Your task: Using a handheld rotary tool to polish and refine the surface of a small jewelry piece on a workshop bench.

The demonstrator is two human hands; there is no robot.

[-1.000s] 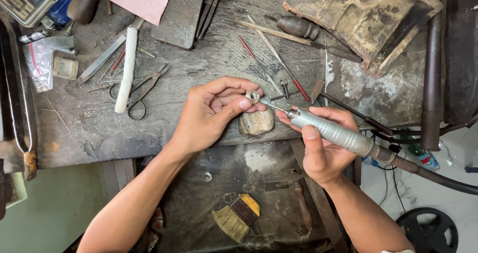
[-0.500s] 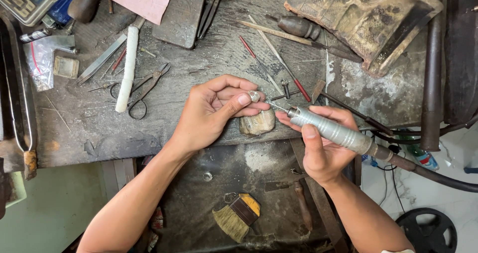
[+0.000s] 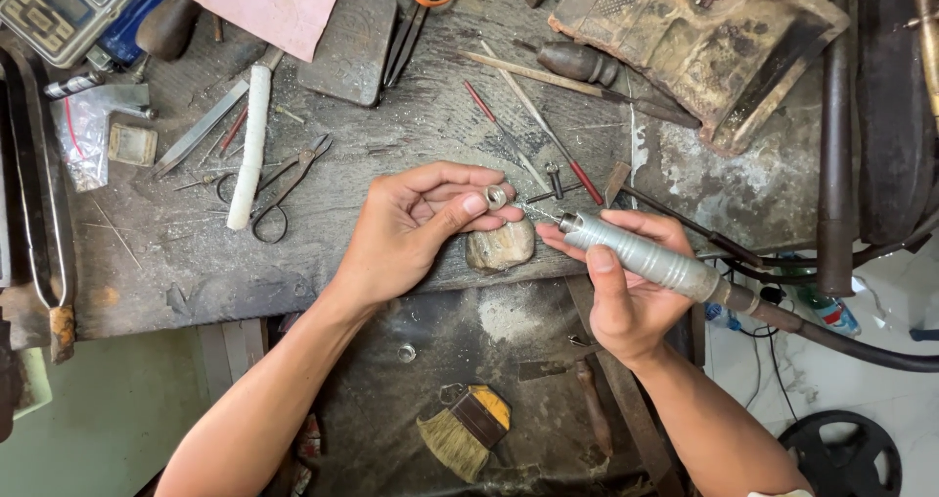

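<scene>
My left hand [image 3: 416, 225] pinches a small silver ring [image 3: 497, 198] between thumb and fingertips, just above a worn wooden bench peg [image 3: 501, 246] at the bench's front edge. My right hand [image 3: 626, 292] grips a ribbed metal rotary handpiece [image 3: 650, 258] like a pen. Its thin bit points left and reaches the ring. A dark flexible shaft [image 3: 851, 345] runs from the handpiece off to the right.
The worn wooden workbench [image 3: 196, 262] carries scissors [image 3: 284, 189], a white-wrapped tool [image 3: 251, 135], files, red-handled picks [image 3: 577, 169], a dark block [image 3: 344, 39], a pink cloth and a digital scale [image 3: 68, 3]. A brush [image 3: 465, 430] and another ring [image 3: 406, 353] lie in the tray below.
Both hands stay at the peg. The handpiece tip has shifted slightly against the ring; otherwise nothing has visibly moved.
</scene>
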